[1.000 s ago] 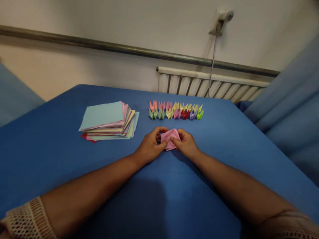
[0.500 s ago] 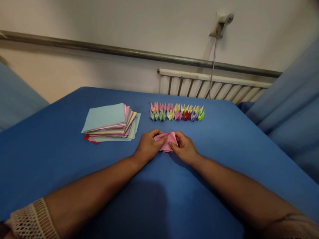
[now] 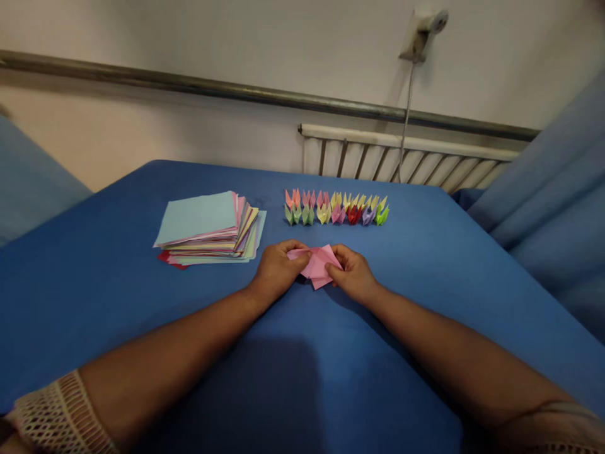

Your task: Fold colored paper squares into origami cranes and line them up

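Observation:
Pink folded paper point(image 3: 317, 263) is held between both hands, just above the blue table. My left hand point(image 3: 280, 266) pinches its left side, thumb on top and the fingers behind. On the right side, my right hand point(image 3: 352, 272) grips it with the thumb across the front; its other fingers are partly hidden. The paper's layers spread apart, with a flap pointing down toward me. Beyond the hands stand two rows of small folded paper cranes point(image 3: 338, 214) in pink, yellow, green, red and purple.
A thick, uneven stack of coloured paper sheets point(image 3: 203, 221) lies to the left on the blue table point(image 3: 387, 391). Behind it run a metal rail point(image 3: 236, 89) and a white radiator point(image 3: 359, 134) along the wall. Blue curtains point(image 3: 562, 208) hang at the sides.
The pink paper has opened out wider between my hands, its lower flap now showing more. My right hand has shifted slightly to the right. The view has tipped a little.

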Motion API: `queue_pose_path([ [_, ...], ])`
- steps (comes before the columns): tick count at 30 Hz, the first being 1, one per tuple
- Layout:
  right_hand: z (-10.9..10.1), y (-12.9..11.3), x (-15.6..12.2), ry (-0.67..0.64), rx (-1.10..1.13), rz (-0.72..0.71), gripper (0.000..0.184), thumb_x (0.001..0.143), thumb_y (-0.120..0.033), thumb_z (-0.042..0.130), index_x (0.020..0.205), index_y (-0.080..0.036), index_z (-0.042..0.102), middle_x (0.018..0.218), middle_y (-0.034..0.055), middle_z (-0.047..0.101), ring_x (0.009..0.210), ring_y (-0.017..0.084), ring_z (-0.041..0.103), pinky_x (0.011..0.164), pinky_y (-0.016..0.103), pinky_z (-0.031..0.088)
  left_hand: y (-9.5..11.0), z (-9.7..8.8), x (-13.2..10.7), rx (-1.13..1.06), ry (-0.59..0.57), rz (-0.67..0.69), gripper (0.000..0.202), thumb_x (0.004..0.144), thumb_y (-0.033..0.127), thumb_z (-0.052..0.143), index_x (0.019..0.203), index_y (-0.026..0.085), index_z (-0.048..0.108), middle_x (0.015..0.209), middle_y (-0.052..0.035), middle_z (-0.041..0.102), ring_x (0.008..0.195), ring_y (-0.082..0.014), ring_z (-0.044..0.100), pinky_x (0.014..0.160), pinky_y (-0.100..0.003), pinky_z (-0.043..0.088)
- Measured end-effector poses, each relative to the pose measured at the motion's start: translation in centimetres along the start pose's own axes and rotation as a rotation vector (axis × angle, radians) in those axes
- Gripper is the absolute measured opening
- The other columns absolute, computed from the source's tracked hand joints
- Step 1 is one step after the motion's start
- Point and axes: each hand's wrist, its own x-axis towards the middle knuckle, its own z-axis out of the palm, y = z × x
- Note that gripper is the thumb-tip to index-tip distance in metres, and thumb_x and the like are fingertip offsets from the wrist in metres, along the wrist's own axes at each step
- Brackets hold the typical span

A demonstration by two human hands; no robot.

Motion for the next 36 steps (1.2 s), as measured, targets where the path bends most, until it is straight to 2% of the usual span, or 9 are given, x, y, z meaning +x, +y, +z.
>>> queue_pose_path([
  [3,-0.1,-0.2,0.1,-0.001,0.033,0.04,0.024,0.068,-0.023,0.052,0.091,-0.018,0.057,0.064,-0.0049,0.056,0.049,0.009,0.048,0.043,0.02,0.039,0.1,-0.1,-0.1,0.005,-0.015,0.034,0.021,0.075,0.032,0.061,0.084,0.017,0.071,0.078,-0.0008,0.071,0.073,-0.017,0.063,0.068,-0.026,0.048],
  [7,-0.2,-0.5,0.0,-0.04,0.01,0.005,0.022,0.067,-0.021,0.05,0.087,-0.018,0.058,0.065,-0.005,0.056,0.05,0.008,0.047,0.044,0.02,0.039,0.0,-0.1,-0.1,-0.055,-0.052,0.083,0.022,0.076,0.031,0.061,0.091,0.018,0.07,0.094,-0.0026,0.072,0.085,-0.0183,0.066,0.079,-0.029,0.05],
  [14,-0.6,-0.7,0.2,-0.067,-0.003,0.045,0.017,0.068,-0.022,0.05,0.082,-0.018,0.057,0.057,-0.007,0.053,0.04,0.007,0.044,0.039,0.019,0.035,-0.7,0.0,0.3,-0.153,-0.054,0.075,0.012,0.072,0.021,0.059,0.082,0.018,0.064,0.096,-0.0044,0.071,0.092,-0.0192,0.066,0.087,-0.035,0.05],
  [18,-0.8,-0.7,0.3,-0.067,0.023,0.054,0.013,0.068,-0.023,0.053,0.079,-0.018,0.057,0.055,-0.0077,0.053,0.037,0.006,0.043,0.037,0.019,0.033,-0.2,0.1,0.1,-0.308,-0.135,0.037,0.012,0.068,0.02,0.059,0.079,0.017,0.063,0.105,-0.0067,0.07,0.099,-0.02,0.065,0.091,-0.036,0.049],
  [21,-1.0,-0.8,0.3,-0.06,0.058,0.074,0.012,0.069,-0.024,0.054,0.079,-0.018,0.056,0.051,-0.0083,0.052,0.036,0.006,0.044,0.037,0.018,0.032,0.3,0.0,0.0,-0.426,-0.178,-0.012,0.011,0.066,0.019,0.06,0.077,0.017,0.062,0.109,-0.0062,0.069,0.099,-0.0189,0.064,0.09,-0.035,0.049],
  [26,-1.4,-1.1,0.5,-0.057,0.097,0.107,0.012,0.068,-0.027,0.057,0.075,-0.018,0.055,0.047,-0.0076,0.053,0.037,0.008,0.046,0.037,0.019,0.031,0.3,-0.4,0.2,-0.553,-0.255,-0.087,0.01,0.064,0.018,0.064,0.074,0.017,0.062,0.104,-0.0059,0.07,0.095,-0.0164,0.064,0.086,-0.03,0.047],
  [30,-1.5,-0.8,0.7,-0.02,0.104,0.091,0.015,0.067,-0.031,0.058,0.074,-0.019,0.054,0.05,-0.0067,0.053,0.039,0.008,0.044,0.037,0.019,0.032,0.1,-0.7,0.4,-0.55,-0.359,-0.131,0.019,0.066,0.026,0.068,0.082,0.016,0.066,0.087,-0.0031,0.07,0.073,-0.0124,0.062,0.068,-0.025,0.046],
  [33,-1.6,-0.5,0.6,-0.004,0.09,0.068,0.016,0.068,-0.032,0.058,0.076,-0.019,0.054,0.053,-0.0068,0.052,0.04,0.007,0.041,0.038,0.019,0.032,0.2,-0.6,0.4,-0.508,-0.328,-0.156,0.022,0.067,0.03,0.07,0.082,0.015,0.065,0.071,0.0001,0.065,0.06,-0.0093,0.055,0.059,-0.022,0.042],
  [36,-1.8,-0.7,0.5,-0.046,0.072,0.044,0.019,0.07,-0.034,0.06,0.078,-0.018,0.055,0.057,-0.0058,0.052,0.044,0.007,0.042,0.041,0.02,0.034,0.2,-0.5,0.5,-0.425,-0.231,-0.131,0.02,0.064,0.026,0.07,0.079,0.015,0.064,0.073,-0.0003,0.065,0.063,-0.0101,0.056,0.061,-0.022,0.043],
])
